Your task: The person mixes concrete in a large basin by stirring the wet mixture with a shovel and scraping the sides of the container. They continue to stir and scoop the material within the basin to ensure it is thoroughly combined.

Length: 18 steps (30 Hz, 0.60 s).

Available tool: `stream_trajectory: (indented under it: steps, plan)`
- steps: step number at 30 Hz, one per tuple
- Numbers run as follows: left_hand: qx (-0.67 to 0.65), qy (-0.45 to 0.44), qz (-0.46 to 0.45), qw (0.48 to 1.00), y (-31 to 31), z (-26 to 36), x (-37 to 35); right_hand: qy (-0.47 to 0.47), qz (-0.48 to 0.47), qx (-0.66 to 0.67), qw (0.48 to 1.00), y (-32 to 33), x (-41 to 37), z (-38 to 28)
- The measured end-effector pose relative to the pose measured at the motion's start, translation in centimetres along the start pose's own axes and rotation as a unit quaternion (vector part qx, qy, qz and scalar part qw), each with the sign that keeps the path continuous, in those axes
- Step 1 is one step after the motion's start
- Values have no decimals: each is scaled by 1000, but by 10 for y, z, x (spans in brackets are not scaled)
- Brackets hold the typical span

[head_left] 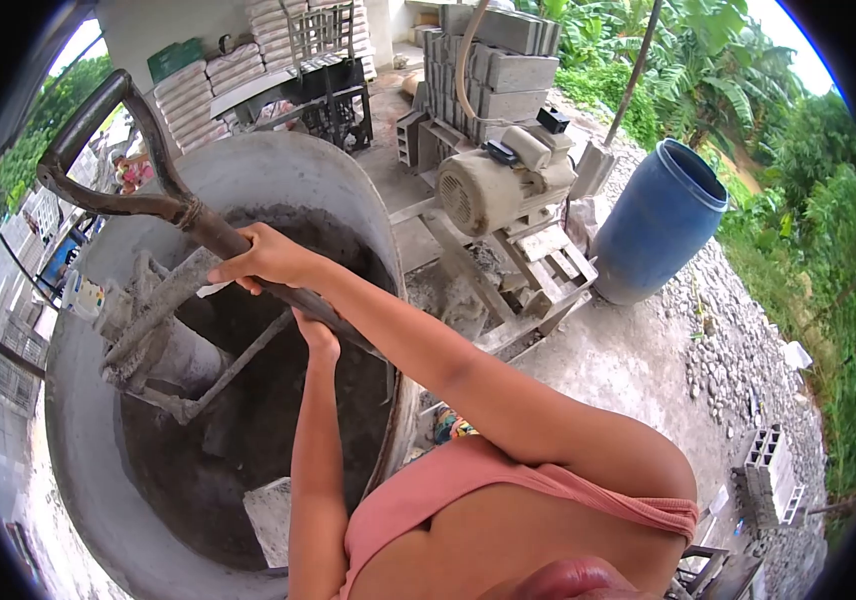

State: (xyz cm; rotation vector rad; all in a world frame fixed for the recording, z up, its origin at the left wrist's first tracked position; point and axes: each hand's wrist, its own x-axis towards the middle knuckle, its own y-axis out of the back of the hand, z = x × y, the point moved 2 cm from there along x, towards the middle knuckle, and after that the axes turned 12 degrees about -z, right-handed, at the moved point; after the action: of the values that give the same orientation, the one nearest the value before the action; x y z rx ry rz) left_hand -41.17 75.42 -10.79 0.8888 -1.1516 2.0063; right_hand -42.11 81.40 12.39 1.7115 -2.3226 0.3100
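Note:
My right hand [270,258] is wrapped round the dark shaft of a shovel [220,236], just below its D-shaped grip, which points to the upper left. Lower on the same shaft, my left hand [318,335] grips from underneath, its fingers partly hidden. The shaft slants down to the right behind my right forearm, and the blade is out of sight. Beneath both hands stands a large round mixer drum [70,440]. Crusted mixing paddles [173,345] cross it, and dark grey mix [248,440] covers its floor. A pale block-like piece [270,520] shows beside my left forearm.
A motor [493,185] sits on a wooden frame [468,265] right of the drum. Beyond are a blue barrel [653,230], stacked concrete blocks [518,75] and piled sacks [183,105]. Gravel [738,350] and hollow blocks [770,470] lie along the right side.

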Motion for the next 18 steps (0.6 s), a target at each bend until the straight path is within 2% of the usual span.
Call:
stream_trajectory:
  steps: [1, 2, 3, 4, 8, 11, 17, 18]
  plan:
    - [-1, -4, -10, 1000, -1, 0, 1, 0, 5, -4, 1000, 0, 0, 0]
    - [115, -43, 260, 958, -31, -4, 26, 4, 1, -2, 1000, 0, 0, -1]
    - [204, -13, 521, 829, -66, -9, 48, 8, 1, 1, 1000, 0, -2, -2]
    - [241, 2, 487, 840, -58, -9, 39, 8, 11, -3, 1000, 0, -3, -2]
    - [209, 26, 485, 849, -39, -10, 25, 14, 6, 6, 1000, 0, -4, -3]
    - [217, 2, 495, 841, -44, -10, 28, 23, -1, 10, 1000, -1, -5, -2]
    - [230, 19, 482, 846, -58, -13, 36, 22, -7, 13, 1000, 0, -9, -3]
    - [231, 19, 481, 845, -38, -9, 23, 23, -8, 13, 1000, 0, -11, -5]
